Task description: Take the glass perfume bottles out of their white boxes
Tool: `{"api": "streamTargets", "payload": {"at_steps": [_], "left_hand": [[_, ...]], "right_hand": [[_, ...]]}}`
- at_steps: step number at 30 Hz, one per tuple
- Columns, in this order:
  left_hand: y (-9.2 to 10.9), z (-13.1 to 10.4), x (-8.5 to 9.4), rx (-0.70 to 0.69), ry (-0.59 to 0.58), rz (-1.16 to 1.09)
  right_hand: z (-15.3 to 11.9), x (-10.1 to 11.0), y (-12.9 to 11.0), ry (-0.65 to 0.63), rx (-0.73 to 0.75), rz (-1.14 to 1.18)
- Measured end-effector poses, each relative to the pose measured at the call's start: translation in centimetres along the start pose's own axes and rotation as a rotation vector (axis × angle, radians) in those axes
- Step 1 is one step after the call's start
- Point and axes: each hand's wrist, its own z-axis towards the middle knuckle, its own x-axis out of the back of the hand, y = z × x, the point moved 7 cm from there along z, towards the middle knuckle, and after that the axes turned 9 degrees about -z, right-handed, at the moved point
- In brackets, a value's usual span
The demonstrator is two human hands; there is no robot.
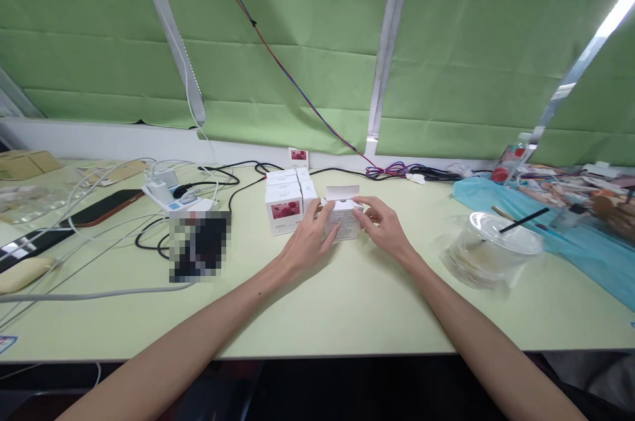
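A small white carton (346,226) with printed text stands on the table between my hands. Its top flap (342,192) is raised at the back. My left hand (313,232) grips the carton's left side, fingers at the top edge and thumb on the front. At the right top corner, my right hand (380,221) pinches the carton's edge. Just left of it, white boxes (286,212) with a red picture are grouped in a row, close to my left hand. What lies inside the carton is hidden.
Left are a power strip (191,204), tangled cables, phones (106,207) and a pixelated dark patch (200,247). A lidded plastic cup (496,242) with a black straw stands right, beside blue plastic sheeting (570,255). Another small box (298,157) leans at the back wall.
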Motion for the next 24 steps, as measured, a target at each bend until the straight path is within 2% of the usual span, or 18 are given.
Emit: {"api": "streamTargets", "payload": {"at_steps": [10,20,24], "left_hand": [[-0.3,-0.1,-0.1,0.019,0.013,-0.004],[0.7,0.0,1.2,-0.095,0.182,-0.115],[0.7,0.1,1.2,-0.104,0.180,-0.117]], "right_hand": [[0.0,0.0,0.1,0.011,0.016,0.019],[0.1,0.2,0.0,0.022,0.031,0.009],[0.0,0.2,0.1,0.026,0.036,0.007]]}}
